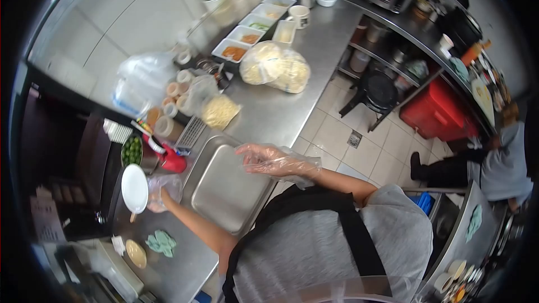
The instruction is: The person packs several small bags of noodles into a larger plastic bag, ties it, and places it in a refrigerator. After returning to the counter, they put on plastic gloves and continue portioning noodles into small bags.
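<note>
My left hand (pixel 159 198), in a clear plastic glove, is at the right edge of a shallow white bowl (pixel 135 188) and grips it there. Most of its fingers are hidden behind the bowl and the loose glove. A short brown piece pokes out below the rim. My right hand (pixel 268 160), also gloved, hovers over the far right corner of a steel tray (pixel 224 185), fingers loosely bent and apart with nothing in them. Past the tray's far end lies a bag of pale shredded food (pixel 220 112); beside the left hand are a red-handled item (pixel 170 160) and green limes (pixel 132 150).
Two larger bags of shredded food (pixel 275 67) sit farther along the counter, before a row of white topping containers (pixel 245 33). A green cloth (pixel 161 243) and a beige bowl (pixel 136 253) lie at lower left. Another person (pixel 502 160) stands at the right, near a red bin (pixel 438 111).
</note>
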A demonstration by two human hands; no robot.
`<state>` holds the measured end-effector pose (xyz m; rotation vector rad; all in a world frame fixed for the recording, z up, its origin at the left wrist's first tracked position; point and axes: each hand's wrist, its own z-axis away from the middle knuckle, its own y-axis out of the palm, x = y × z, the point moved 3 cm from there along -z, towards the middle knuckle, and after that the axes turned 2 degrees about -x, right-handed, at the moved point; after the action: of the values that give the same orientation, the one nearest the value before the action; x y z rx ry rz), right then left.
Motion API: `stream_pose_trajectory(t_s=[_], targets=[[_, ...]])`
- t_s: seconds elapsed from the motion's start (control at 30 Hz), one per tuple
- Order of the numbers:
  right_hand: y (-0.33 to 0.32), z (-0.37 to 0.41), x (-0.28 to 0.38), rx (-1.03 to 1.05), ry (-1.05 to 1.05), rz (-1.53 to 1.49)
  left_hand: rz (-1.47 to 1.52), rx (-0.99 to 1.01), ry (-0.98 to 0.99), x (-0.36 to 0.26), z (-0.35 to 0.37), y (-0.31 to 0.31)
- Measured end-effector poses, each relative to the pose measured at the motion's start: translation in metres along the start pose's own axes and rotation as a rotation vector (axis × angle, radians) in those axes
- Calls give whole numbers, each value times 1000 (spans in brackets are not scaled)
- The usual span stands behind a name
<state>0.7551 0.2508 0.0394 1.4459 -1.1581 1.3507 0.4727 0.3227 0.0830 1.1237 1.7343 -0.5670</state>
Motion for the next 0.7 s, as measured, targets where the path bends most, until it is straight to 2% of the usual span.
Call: stream_pose_trajectory(t_s=[0.1, 0.3, 0.37, 0.4, 0.43, 0.5, 0.57, 0.6, 0.63, 0.7], targets=[[6, -1, 5, 28, 58, -23, -28, -61, -8, -2, -9, -14], [30, -6, 28, 170, -85, 97, -39, -158, -125, 21, 18, -24], [52, -11, 41, 183, -246, 113, -22, -223, -221, 52, 40, -17], [62, -12, 46, 190, -327, 121, -51, -213, -234, 58, 50, -9], [69, -14, 41, 201, -241, 184, -99, -167, -228, 61, 62, -3], [80, -16, 28, 221, -72, 310, -311, 54, -97, 19, 77, 20], [85, -15, 25, 304, -76, 227, -253, 140, -47, -14, 78, 32], [87, -16, 25, 343, -79, 185, -421, 121, 94, -2, 75, 25], [91, -11, 29, 385, -179, 250, -586, 101, 235, 12, 69, 16], [96, 9, 41, 475, -367, 385, -371, 89, 16, -1, 51, 14]])
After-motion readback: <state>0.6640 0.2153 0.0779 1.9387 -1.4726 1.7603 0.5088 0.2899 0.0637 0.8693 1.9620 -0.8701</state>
